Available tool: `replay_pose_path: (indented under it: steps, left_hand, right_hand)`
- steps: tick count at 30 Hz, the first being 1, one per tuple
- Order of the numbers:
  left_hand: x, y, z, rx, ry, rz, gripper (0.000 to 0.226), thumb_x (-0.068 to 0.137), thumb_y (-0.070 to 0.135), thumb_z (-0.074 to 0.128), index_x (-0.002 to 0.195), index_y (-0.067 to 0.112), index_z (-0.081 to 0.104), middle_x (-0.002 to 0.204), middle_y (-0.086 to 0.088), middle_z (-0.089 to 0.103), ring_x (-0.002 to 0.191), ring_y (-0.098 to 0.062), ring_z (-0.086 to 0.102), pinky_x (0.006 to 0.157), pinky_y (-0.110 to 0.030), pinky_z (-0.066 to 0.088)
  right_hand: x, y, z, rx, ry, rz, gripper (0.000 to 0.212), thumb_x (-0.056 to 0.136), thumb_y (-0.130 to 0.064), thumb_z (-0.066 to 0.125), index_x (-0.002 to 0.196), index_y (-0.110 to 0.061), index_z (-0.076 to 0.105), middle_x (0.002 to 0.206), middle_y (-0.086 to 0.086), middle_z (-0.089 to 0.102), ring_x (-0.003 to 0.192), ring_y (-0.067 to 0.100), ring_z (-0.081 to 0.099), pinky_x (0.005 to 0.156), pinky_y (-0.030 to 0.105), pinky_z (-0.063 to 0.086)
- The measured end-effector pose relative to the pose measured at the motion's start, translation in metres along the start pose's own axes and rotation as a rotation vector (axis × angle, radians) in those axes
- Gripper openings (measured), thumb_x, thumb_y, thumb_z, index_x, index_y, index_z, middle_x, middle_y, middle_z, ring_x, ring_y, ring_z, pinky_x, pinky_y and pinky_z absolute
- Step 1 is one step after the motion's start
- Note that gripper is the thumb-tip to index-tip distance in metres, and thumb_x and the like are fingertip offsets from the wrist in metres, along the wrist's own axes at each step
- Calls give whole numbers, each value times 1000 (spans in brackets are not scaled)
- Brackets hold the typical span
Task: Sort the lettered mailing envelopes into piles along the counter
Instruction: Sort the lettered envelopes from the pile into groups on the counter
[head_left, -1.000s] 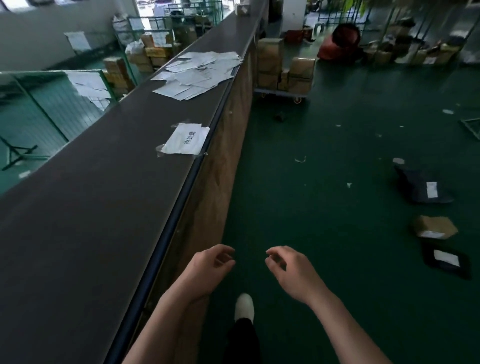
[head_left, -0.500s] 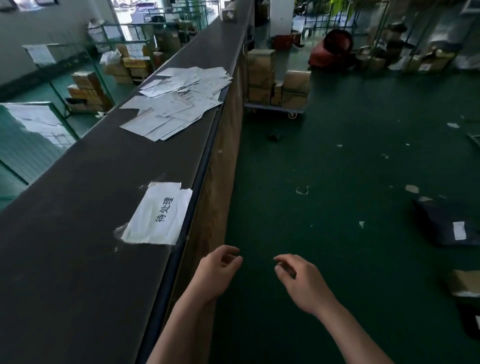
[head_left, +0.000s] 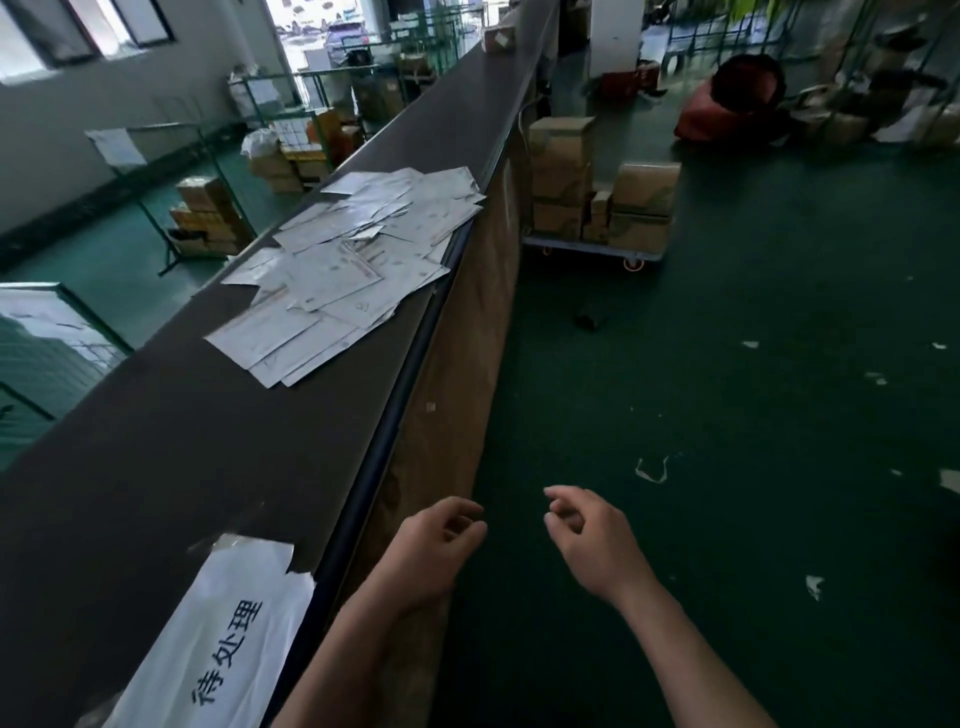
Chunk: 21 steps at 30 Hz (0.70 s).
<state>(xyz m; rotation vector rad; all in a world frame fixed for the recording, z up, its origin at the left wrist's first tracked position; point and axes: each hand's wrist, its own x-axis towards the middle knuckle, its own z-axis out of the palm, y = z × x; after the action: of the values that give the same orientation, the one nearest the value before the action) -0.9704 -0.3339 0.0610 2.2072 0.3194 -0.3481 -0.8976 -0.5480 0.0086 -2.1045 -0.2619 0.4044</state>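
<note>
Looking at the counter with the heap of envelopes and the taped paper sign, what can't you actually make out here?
Only the head view is available.
- Letters on the envelopes: too small and blurred, and the sheets overlap, hiding those beneath.
- Taped paper sign: its lower end is cut off by the bottom edge.
- Small box far along the counter: too distant and blurred to identify.
- Left hand and right hand: both empty, fingers loosely curled; the palms face away.

Bare dark surface (head_left: 171, 467) stretches ahead-left of the left hand (head_left: 434, 545) up to the scattered envelopes (head_left: 353, 270); a taped paper label (head_left: 218, 639) lies beside it.
</note>
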Motion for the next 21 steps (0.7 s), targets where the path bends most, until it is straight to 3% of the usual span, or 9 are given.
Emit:
replay_pose_path:
  steps: [5,14,21]
  left_hand:
    - [102,11,-39,-55,56,-38,25,98,37,62,123,35,62,108,13,67,95,2,67,81,-18,55]
    - [364,26,-112,-130,134,-25,27,98,36,64,123,28,66,106,12,67,94,-1,64,83,-17,51]
    - [536,104,-201,-116,124,71,26,98,36,64,123,30,64,108,12,69,96,-1,65,85,-19,54]
  right_hand:
    - [115,-17,-22,-46,-77,-26,34,101,-30,62,135,-29,60,113,-16,59,97,-1,61,72,12,51]
    - [385,-44,-47,-232,-171,13,43,100,-35,62,142,-30,53,119,-14,55,96,-2,59,71,13,48]
    - [559,-73,-104,-185,-45,98,39,100,-33,63,138,-26,57,118,-11,60,95,1,63,68,13,49]
